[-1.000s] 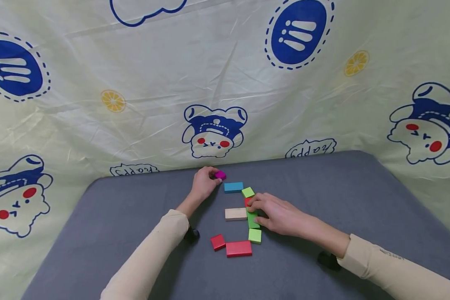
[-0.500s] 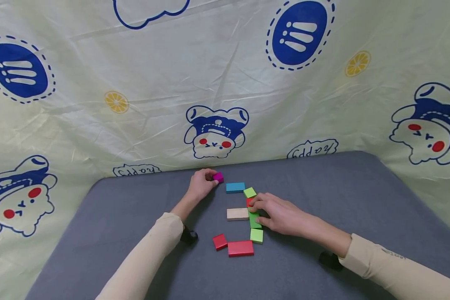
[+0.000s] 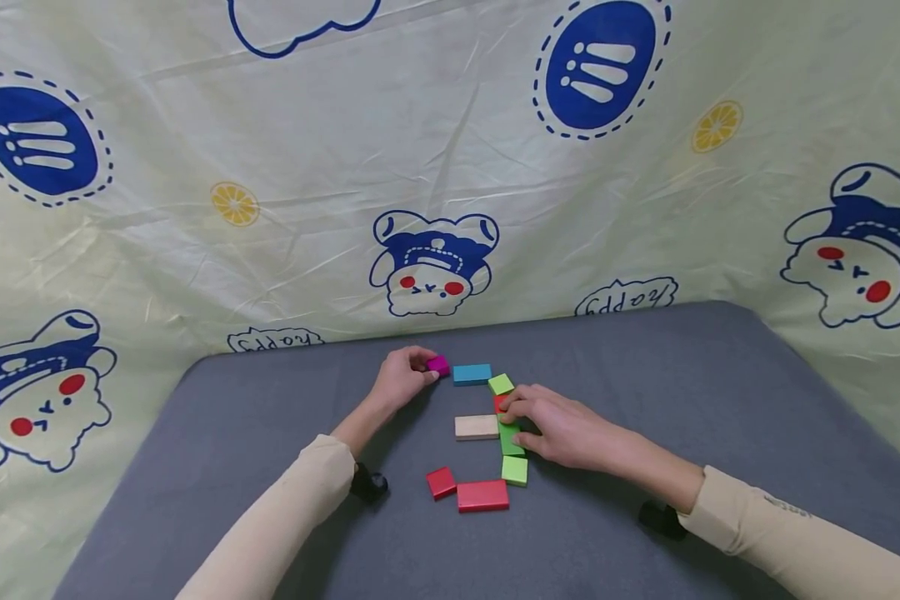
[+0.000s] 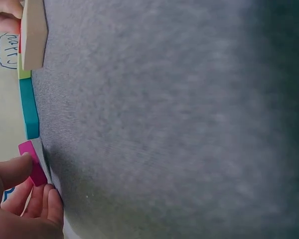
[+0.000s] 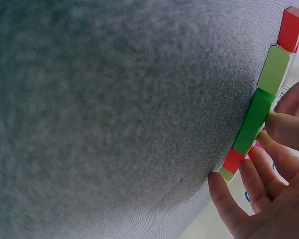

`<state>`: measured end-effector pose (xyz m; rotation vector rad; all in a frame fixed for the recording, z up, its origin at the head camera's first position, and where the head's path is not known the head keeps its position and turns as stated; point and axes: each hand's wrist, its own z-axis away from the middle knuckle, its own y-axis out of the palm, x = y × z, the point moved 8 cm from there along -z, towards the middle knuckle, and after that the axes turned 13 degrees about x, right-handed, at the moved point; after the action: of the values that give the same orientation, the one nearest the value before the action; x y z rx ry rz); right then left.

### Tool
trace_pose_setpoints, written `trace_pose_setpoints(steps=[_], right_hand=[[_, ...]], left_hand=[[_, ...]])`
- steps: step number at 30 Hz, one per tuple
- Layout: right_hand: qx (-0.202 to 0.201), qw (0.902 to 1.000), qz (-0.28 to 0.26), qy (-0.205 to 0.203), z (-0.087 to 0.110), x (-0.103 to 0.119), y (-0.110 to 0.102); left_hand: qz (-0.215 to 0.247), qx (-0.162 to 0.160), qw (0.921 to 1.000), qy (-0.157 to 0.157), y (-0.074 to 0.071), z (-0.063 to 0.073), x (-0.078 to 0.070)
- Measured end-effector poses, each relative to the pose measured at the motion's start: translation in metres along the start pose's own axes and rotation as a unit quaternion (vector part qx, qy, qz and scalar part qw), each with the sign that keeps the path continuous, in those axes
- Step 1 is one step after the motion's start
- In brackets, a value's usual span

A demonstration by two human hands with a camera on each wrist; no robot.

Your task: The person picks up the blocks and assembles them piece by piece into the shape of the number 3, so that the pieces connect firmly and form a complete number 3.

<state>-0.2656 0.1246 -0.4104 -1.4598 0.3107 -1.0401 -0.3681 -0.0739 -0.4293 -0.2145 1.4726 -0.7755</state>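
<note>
My left hand (image 3: pixel 403 377) pinches a small magenta block (image 3: pixel 438 366) between thumb and fingers, close to the left end of a blue block (image 3: pixel 472 375). In the left wrist view the magenta block (image 4: pixel 33 163) sits tilted beside the blue one, low over the cloth. My right hand (image 3: pixel 562 427) rests on a column of blocks. Its thumb touches a long green block (image 3: pixel 509 438) and its fingertips are at a small red block (image 3: pixel 499 404), partly hidden. In the right wrist view the fingers (image 5: pixel 226 201) reach along that column.
Light green blocks stand at the column's top (image 3: pixel 501 384) and bottom (image 3: pixel 515 471). A plain wooden block (image 3: pixel 476 427) points left from the column. Nearer are a long red block (image 3: pixel 483 496) and a small red block (image 3: pixel 442 483). Grey cloth (image 3: pixel 607 550) covers the table; a printed curtain (image 3: pixel 307 125) hangs behind.
My left hand has brought the magenta block slightly nearer to me, level with the blue block's left end. The right hand stays on the column. The view has shifted slightly.
</note>
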Motion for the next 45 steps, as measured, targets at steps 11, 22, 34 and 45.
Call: trace_pose_setpoints(steps=[11,22,34,45], right_hand=[[0.006,1.0,0.004,0.006,0.0,-0.001,0.0],[0.005,1.0,0.003,-0.003,0.001,-0.001,0.0],[0.0,1.0,0.007,-0.005,0.001,0.0,-0.001],[0.003,0.9999,0.015,-0.007,0.001,0.0,-0.002]], left_hand=[[-0.053,0.02,0.9984,0.006,0.002,0.007,-0.003],[-0.089,0.03,0.9949,0.037,0.007,0.01,-0.006],[-0.087,0.025,0.9951,0.039,0.007,0.011,-0.005],[-0.091,0.029,0.994,0.053,0.009,0.011,-0.006]])
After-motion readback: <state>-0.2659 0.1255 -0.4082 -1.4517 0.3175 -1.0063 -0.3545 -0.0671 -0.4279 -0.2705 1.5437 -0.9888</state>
